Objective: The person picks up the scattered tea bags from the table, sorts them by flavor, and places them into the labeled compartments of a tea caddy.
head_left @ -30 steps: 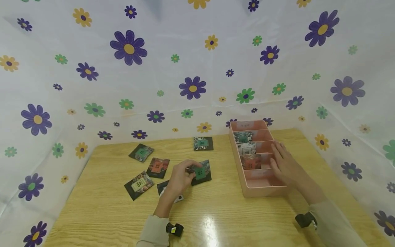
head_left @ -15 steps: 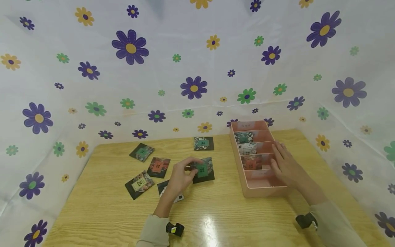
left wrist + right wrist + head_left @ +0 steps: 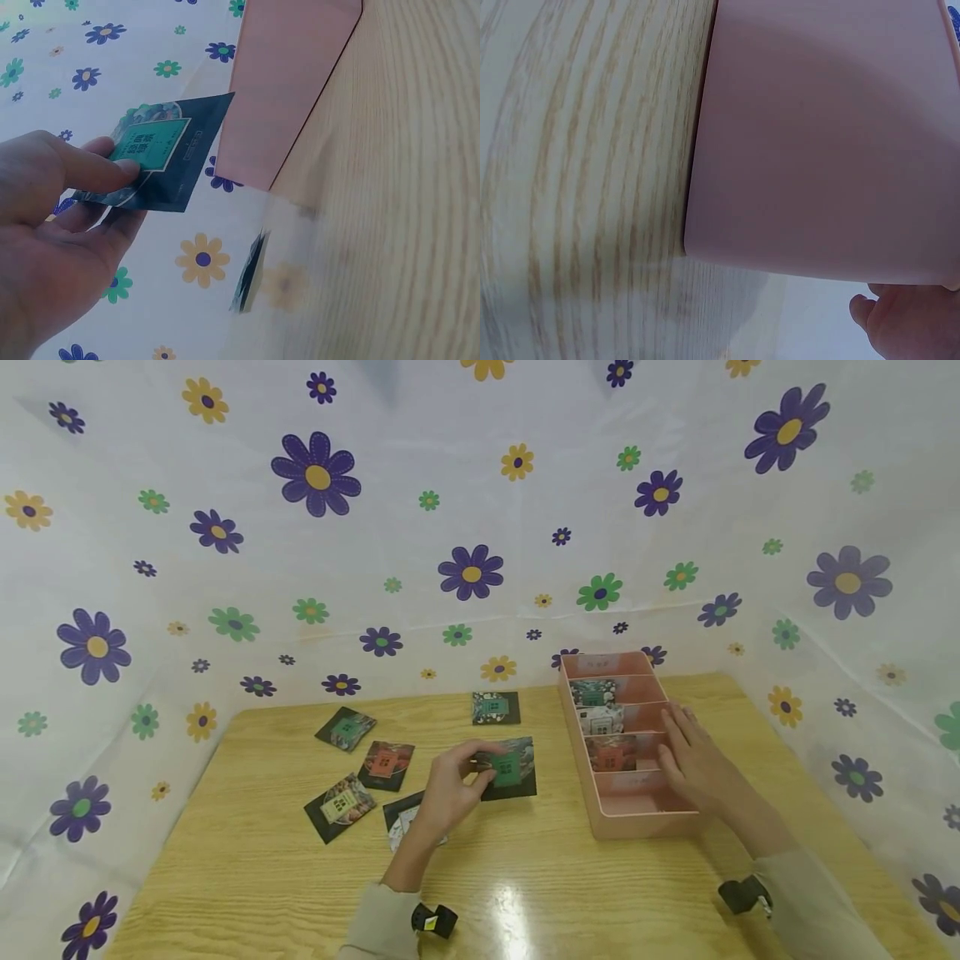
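My left hand [image 3: 450, 793] pinches a flat square sachet [image 3: 519, 767] by its left edge, thumb on top, above the table. Dark with a green label, this sachet [image 3: 169, 161] shows at a tilt in the left wrist view. A pink divided box [image 3: 645, 828] stands to the right. My right hand [image 3: 697, 768] rests with straight fingers on the box's right rim. Inside the box, separate compartments hold a green-label sachet [image 3: 594, 693], a white one [image 3: 600, 721] and a red-label one [image 3: 613, 753]; the frontmost compartment shows bare pink walls.
On the wooden table [image 3: 525, 877] lie more sachets: green-label ones at back left [image 3: 347, 728] and back middle [image 3: 495, 707], a red-label one [image 3: 386, 765], a yellow-label one [image 3: 340, 807], and a white one [image 3: 405, 817] partly behind my left hand. Flowered cloth [image 3: 405, 535] surrounds the table.
My left hand has lifted the green-label sachet off the table and moved it slightly right, towards the box. The right hand stays on the rim.
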A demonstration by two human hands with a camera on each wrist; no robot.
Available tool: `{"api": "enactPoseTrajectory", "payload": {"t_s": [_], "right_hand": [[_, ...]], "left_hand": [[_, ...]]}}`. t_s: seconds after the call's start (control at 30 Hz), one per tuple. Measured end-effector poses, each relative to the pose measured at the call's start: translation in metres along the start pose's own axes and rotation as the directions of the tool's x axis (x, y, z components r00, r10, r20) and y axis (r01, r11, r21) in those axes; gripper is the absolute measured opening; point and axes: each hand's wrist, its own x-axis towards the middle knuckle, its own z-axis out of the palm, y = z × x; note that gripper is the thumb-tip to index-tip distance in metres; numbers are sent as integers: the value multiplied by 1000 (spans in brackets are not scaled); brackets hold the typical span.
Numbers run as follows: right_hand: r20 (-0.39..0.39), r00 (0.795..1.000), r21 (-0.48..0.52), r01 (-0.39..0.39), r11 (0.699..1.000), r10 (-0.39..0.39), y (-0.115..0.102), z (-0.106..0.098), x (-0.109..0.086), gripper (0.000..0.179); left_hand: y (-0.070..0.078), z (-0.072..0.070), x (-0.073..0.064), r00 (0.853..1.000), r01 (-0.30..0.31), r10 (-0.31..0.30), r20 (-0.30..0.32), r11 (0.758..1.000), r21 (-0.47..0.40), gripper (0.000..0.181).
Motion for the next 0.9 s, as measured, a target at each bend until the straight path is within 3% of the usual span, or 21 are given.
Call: {"api": "enactPoseTrajectory", "payload": {"t_s": [0.2, 0.43, 0.7, 0.9], "right_hand": [[1, 1000, -2, 0, 1000, 0, -1, 0, 1, 63], [8, 1000, 9, 2, 1000, -2, -3, -3, 1, 63], [5, 1000, 12, 5, 1000, -5, -2, -3, 1, 63], [6, 1000, 9, 7, 1000, -7, -1, -2, 0, 63]], "left_hand": [[1, 10, 2, 1000, -11, 10, -28, 999, -42, 34], [8, 24, 6, 1000, 20, -22, -22, 997, -78, 37], [18, 42, 17, 999, -28, 23, -36, 992, -127, 40], [24, 56, 24, 999, -19, 14, -35, 989, -149, 40]]}}
